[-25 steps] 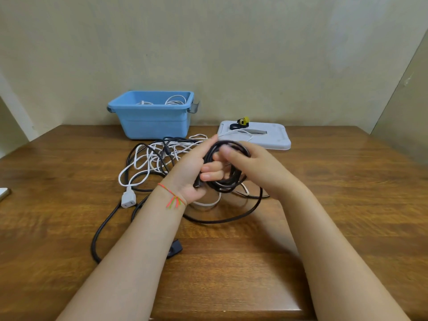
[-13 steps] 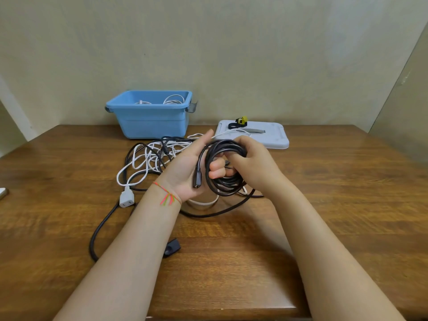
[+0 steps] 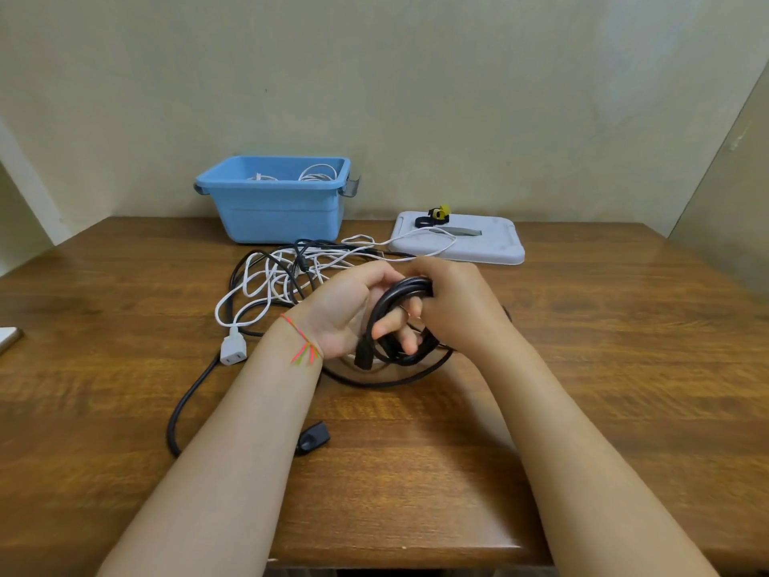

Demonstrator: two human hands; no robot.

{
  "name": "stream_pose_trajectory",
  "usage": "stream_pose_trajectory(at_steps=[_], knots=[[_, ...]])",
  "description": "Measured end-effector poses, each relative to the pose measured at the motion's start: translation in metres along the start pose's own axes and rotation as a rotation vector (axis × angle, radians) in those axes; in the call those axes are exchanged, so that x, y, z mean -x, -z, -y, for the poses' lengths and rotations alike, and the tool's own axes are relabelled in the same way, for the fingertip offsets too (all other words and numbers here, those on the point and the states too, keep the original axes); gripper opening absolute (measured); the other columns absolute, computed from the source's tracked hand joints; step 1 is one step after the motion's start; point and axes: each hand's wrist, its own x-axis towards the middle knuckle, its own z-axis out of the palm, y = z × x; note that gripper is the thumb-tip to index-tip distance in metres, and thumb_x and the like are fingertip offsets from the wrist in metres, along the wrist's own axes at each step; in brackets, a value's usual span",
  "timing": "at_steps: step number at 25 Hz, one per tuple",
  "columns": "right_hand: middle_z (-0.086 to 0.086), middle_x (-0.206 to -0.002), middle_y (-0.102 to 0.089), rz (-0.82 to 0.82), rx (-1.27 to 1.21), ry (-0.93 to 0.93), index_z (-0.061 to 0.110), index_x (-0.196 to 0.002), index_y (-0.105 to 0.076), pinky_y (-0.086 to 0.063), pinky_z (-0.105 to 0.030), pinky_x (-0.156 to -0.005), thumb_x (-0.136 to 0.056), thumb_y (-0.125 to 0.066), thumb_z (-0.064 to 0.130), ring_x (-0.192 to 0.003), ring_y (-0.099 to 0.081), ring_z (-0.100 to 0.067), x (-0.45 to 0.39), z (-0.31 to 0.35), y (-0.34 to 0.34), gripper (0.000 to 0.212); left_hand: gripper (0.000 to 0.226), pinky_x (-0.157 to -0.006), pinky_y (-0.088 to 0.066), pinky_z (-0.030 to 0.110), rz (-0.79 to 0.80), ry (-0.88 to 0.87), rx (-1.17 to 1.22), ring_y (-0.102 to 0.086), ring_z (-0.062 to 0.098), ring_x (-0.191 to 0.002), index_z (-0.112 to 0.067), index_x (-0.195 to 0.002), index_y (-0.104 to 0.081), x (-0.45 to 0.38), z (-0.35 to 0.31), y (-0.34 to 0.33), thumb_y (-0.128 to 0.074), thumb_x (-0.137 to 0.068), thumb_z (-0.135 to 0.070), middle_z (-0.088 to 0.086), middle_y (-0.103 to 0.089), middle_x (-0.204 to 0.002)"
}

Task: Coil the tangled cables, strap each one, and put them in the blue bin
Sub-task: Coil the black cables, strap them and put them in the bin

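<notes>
Hands [image 3: 345, 310] lowered slightly, fingers [image 3: 391, 326] of both grasping black coil [image 3: 399, 285], bare table [image 3: 624, 368] rightward

Hands: I count two, the left hand [image 3: 347, 310] and the right hand [image 3: 453, 310], both on one black coil [image 3: 399, 322].
Bins: one blue bin [image 3: 276, 210].
Lids: one grey lid [image 3: 495, 243], right of the bin.
White plugs: one white plug [image 3: 233, 351], in front of the bin.
Black plugs: one black plug [image 3: 313, 437], nearer me than the white one.
Loose cables in the tangle [image 3: 291, 268]: I cannot count them.
</notes>
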Motion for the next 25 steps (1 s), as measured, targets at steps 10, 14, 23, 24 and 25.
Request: stream_pose_trajectory(at_steps=[10,14,23,24,25], knots=[[0.004,-0.070,-0.059,-0.038,0.076,-0.160,0.027,-0.077,-0.059,-0.038,-0.029,-0.055,-0.089,-0.057,0.029,-0.070,-0.056,-0.020,-0.003,-0.007,0.013,0.012,0.051,-0.066,-0.049,0.034,0.064,-0.113,0.168,-0.055,0.021,-0.046,0.004,-0.089,-0.065,-0.003,0.001,-0.016,-0.025,-0.102,-0.024,0.007,-0.055,-0.048],[0.006,-0.062,-0.057,0.018,0.049,-0.172,0.023,-0.072,-0.061,-0.033,-0.027,-0.053,-0.080,-0.064,0.033,-0.061,-0.051,-0.013,-0.002,-0.008,0.016,0.013,0.058,-0.064,-0.046,0.029,0.212,-0.099,0.098,-0.034,0.011,-0.033,-0.002,-0.079,-0.062,-0.004,0.005,-0.004,-0.032,-0.101,-0.046,-0.006,-0.033,-0.034],[-0.004,-0.075,-0.069,0.207,-0.499,-0.098,0.023,-0.084,-0.073,-0.051,-0.038,-0.063,-0.084,-0.072,0.030,-0.068,-0.061,-0.011,0.000,-0.016,0.024,0.007,0.028,-0.073,-0.059,0.031,0.161,-0.240,0.316,-0.071,0.017,-0.064,-0.012,-0.079,-0.068,-0.002,0.010,-0.004,-0.069,-0.085,-0.040,0.002,-0.069,-0.066],[-0.007,-0.084,-0.072,0.214,-0.513,-0.086,0.025,-0.091,-0.072,-0.055,-0.039,-0.067,-0.087,-0.070,0.034,-0.073,-0.065,-0.013,0.001,-0.017,0.023,0.010,0.028,-0.072,-0.061,0.031,0.070,-0.227,0.371,-0.072,0.016,-0.064,-0.010,-0.082,-0.067,-0.003,0.008,-0.005,-0.061,-0.088,-0.037,0.003,-0.071,-0.070],[-0.007,-0.089,-0.073,0.228,-0.525,-0.076,0.027,-0.097,-0.071,-0.058,-0.038,-0.068,-0.090,-0.066,0.036,-0.075,-0.067,-0.015,0.002,-0.018,0.022,0.012,0.027,-0.071,-0.060,0.030,-0.027,-0.210,0.386,-0.072,0.015,-0.062,-0.009,-0.084,-0.064,-0.004,0.006,-0.006,-0.055,-0.091,-0.034,0.002,-0.072,-0.069]])
